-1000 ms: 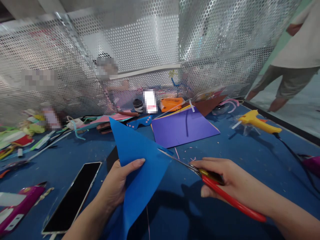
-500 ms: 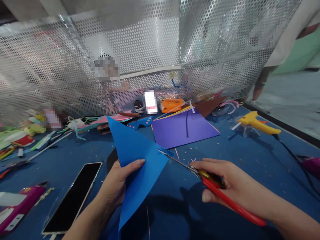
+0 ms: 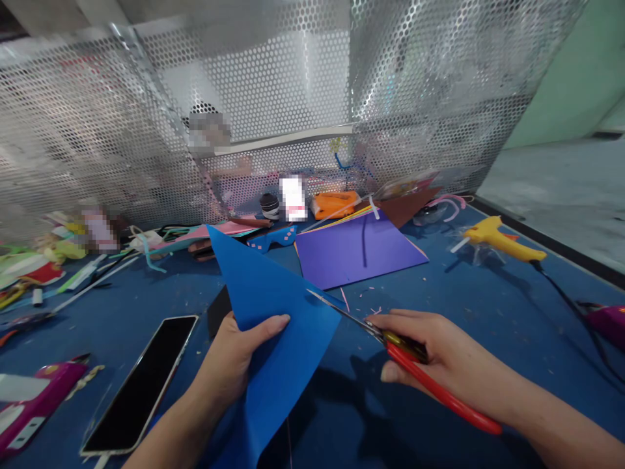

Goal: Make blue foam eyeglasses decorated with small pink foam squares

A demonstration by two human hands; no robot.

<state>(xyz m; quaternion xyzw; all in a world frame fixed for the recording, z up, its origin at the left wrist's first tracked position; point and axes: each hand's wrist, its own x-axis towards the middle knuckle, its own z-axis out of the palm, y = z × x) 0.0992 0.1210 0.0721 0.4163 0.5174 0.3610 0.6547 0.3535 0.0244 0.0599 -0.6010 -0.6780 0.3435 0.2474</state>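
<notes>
My left hand (image 3: 244,352) is closed on a blue craft sheet (image 3: 273,299), thumb on top and the other fingers hidden behind it. The sheet is held up off the table, with a pointed corner at its upper left. In my right hand (image 3: 430,352) is a pair of scissors (image 3: 439,384) with red handles. Their blades reach left to the sheet's upper right edge, where a narrow strip lies beside the cut. The blades look nearly together. A purple sheet (image 3: 361,251) lies on the table just beyond the blades.
A phone (image 3: 141,384) and a magenta tool (image 3: 41,404) lie at left. A yellow glue gun (image 3: 505,241) with a black cord rests at right. Behind stand a perforated metal panel (image 3: 293,78), an orange package (image 3: 334,204) and a blue mask shape (image 3: 271,239). Pink scraps dot the blue table (image 3: 488,319).
The blue sheet's right part and my left thumb have shifted slightly right. My right hand and the scissors have moved a little left. The person at the far right has left the view.
</notes>
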